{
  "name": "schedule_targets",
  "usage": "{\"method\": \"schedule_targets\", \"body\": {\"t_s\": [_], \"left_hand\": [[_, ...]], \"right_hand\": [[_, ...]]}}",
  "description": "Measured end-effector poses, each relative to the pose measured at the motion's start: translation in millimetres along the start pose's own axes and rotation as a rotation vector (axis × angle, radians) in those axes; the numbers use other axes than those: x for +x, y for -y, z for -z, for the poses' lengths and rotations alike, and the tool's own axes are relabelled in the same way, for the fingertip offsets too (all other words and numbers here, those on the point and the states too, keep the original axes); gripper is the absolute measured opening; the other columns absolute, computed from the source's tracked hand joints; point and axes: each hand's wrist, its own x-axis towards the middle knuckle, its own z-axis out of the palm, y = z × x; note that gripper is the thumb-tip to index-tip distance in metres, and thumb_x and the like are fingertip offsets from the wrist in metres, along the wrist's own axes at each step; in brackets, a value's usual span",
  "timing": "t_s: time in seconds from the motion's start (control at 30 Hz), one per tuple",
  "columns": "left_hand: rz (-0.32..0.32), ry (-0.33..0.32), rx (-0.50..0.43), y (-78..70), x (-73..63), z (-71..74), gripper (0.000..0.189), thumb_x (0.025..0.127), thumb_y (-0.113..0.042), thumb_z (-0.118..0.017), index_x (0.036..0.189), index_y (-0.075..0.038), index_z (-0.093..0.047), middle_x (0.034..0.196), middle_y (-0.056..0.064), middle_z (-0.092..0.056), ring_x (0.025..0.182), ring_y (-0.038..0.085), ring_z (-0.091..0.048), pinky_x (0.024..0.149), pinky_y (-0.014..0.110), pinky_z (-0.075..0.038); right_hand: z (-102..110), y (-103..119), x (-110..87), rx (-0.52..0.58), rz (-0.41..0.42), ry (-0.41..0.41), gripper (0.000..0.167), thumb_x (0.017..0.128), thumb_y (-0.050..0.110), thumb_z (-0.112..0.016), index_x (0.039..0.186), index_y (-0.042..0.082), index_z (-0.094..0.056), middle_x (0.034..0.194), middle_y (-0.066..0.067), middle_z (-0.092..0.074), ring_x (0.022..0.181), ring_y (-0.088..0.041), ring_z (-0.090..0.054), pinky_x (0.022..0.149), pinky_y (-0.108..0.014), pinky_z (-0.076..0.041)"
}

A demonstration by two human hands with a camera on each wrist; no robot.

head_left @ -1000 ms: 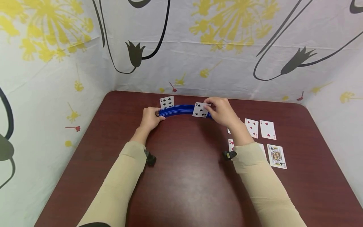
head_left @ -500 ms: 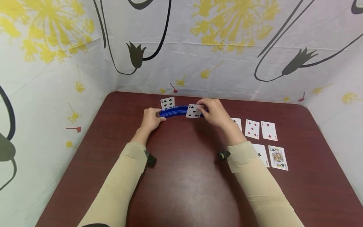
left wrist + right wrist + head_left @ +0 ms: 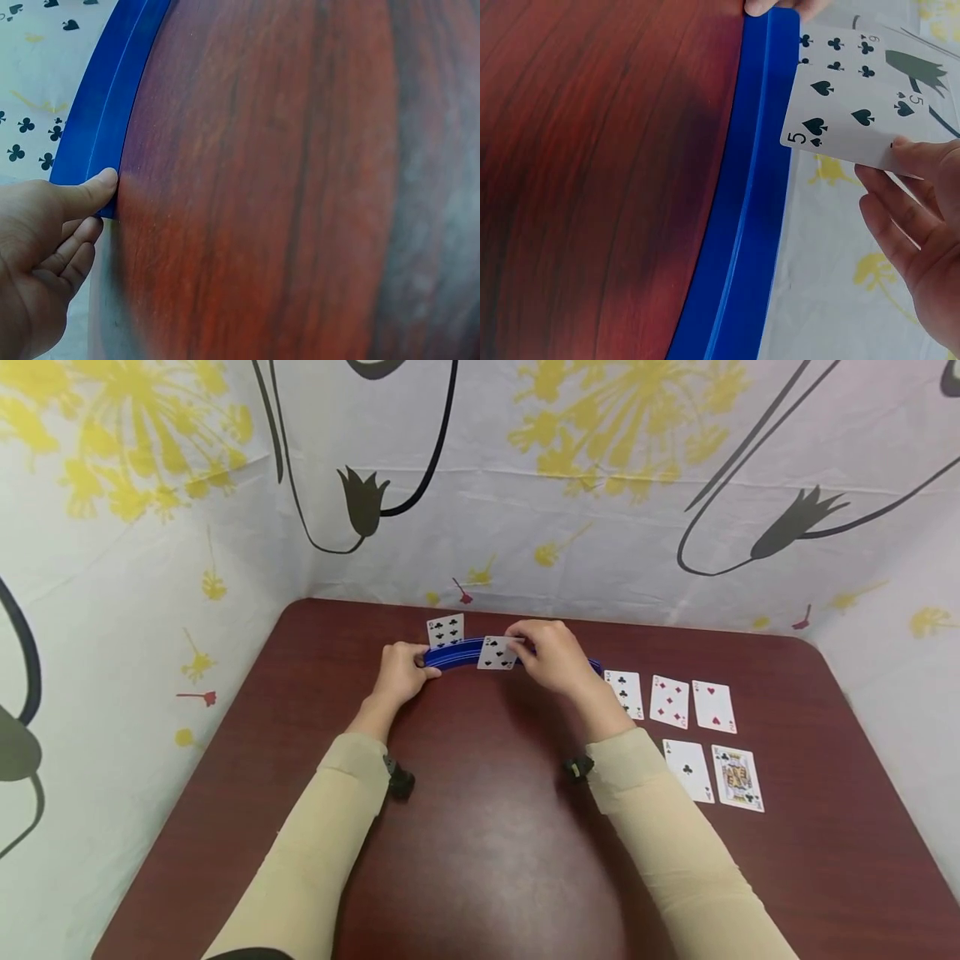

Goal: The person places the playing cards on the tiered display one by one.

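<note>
A curved blue card holder (image 3: 456, 654) lies near the table's far edge. My left hand (image 3: 401, 677) grips its left end, with the thumb on top in the left wrist view. The six of clubs (image 3: 446, 631) stands upright in the holder, close to that hand. Between thumb and fingers, my right hand (image 3: 558, 656) pinches the five of spades (image 3: 851, 120) by one edge. In the head view this card overlaps the middle of the holder; from the right wrist it partly covers the six of clubs.
On the right of the table (image 3: 480, 860), face-up cards lie in two rows: a clubs card (image 3: 624, 693), a diamonds card (image 3: 669, 702), the two of hearts (image 3: 715, 706), an ace (image 3: 687, 770) and a king (image 3: 738, 777). A patterned cloth wall (image 3: 480, 552) rises behind.
My right hand has moved left along the holder with the five of spades, nearer the six of clubs. The left hand keeps its grip on the holder's end.
</note>
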Motion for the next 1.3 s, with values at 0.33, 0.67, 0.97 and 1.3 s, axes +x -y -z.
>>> {"method": "schedule_targets", "body": {"t_s": [0.33,0.67,0.97,1.3], "left_hand": [[-0.01,-0.012,-0.004,2.3,2.0,-1.4,0.048,0.085,-0.015,-0.084,0.128,0.001,-0.069,0.103,0.019,-0.073,0.093,0.027,-0.067,0.085,0.04,-0.058],[-0.001,-0.004,-0.01,3.0,0.8,-2.9,0.048,0.085,-0.015,-0.084,0.127,0.001,-0.069,0.106,0.02,-0.074,0.094,0.027,-0.069,0.086,0.039,-0.058],[0.005,-0.019,-0.001,0.6,2.3,0.7,0.047,0.085,-0.016,-0.084,0.126,0.001,-0.07,0.104,0.019,-0.074,0.093,0.027,-0.068,0.084,0.039,-0.058],[-0.018,-0.012,-0.002,-1.1,1.1,-2.5,0.046,0.085,-0.014,-0.084,0.126,0.0,-0.07,0.105,0.019,-0.074,0.092,0.026,-0.069,0.082,0.038,-0.058]], "right_hand": [[-14,7,9.8,-0.019,0.003,0.004,0.014,0.097,0.01,-0.07,0.108,0.003,-0.075,0.105,-0.011,-0.075,0.09,-0.025,-0.071,0.082,-0.043,-0.056],[-29,14,18.1,-0.029,0.01,0.005,0.016,0.099,0.011,-0.067,0.111,0.004,-0.075,0.11,-0.011,-0.074,0.092,-0.024,-0.07,0.082,-0.042,-0.056],[-41,18,29.1,-0.041,0.037,-0.011,0.017,0.101,0.008,-0.063,0.112,0.005,-0.075,0.112,-0.01,-0.074,0.099,-0.025,-0.07,0.086,-0.041,-0.056],[-54,20,31.5,-0.055,0.024,-0.023,0.02,0.102,0.009,-0.062,0.116,0.006,-0.076,0.115,-0.011,-0.073,0.102,-0.027,-0.07,0.086,-0.042,-0.057]]}}
